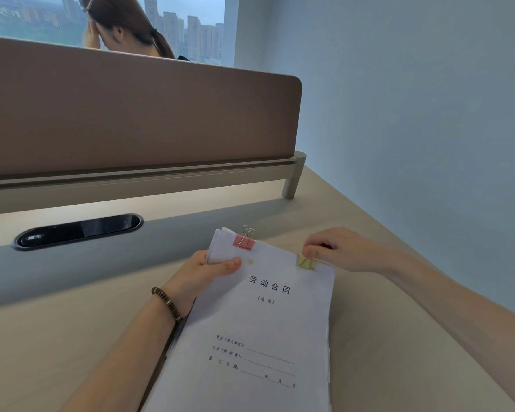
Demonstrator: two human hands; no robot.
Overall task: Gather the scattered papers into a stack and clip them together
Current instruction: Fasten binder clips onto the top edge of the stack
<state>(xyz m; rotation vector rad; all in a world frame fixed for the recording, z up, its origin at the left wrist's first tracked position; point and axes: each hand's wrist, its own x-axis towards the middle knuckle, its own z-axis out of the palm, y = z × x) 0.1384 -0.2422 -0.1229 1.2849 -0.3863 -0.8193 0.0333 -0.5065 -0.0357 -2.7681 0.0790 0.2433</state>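
Head-camera view looks down on a pale beige wooden desk [384, 337], where a thick stack of white printed papers [259, 331] is held tilted above the desktop, its top edge pointing away from the person and its lower part running out of the bottom of the picture. The top sheet carries black printed characters in a heading near the upper middle and three lines of smaller text lower down. The left hand [202, 273] grips the stack at its upper left corner, thumb pressed flat on the top sheet and the fingers tucked underneath, so the hand is clamped on the papers. A dark beaded bracelet [166, 302] sits around that wrist. A pink binder clip with silver wire handles [244, 241] is fastened on the top edge near the left corner, one handle folded onto the paper and the other standing up. Further right along the same edge sits a yellow-green binder clip [306, 263]. The right hand [336, 248] is pinched closed on this clip's handles with thumb and fingertips together. At the far side of the desk rises a brown fabric partition panel [131, 114] on a grey metal rail, with a black oval cable port [78, 230] set into the desk before it. Beyond the panel another person sits by a window.
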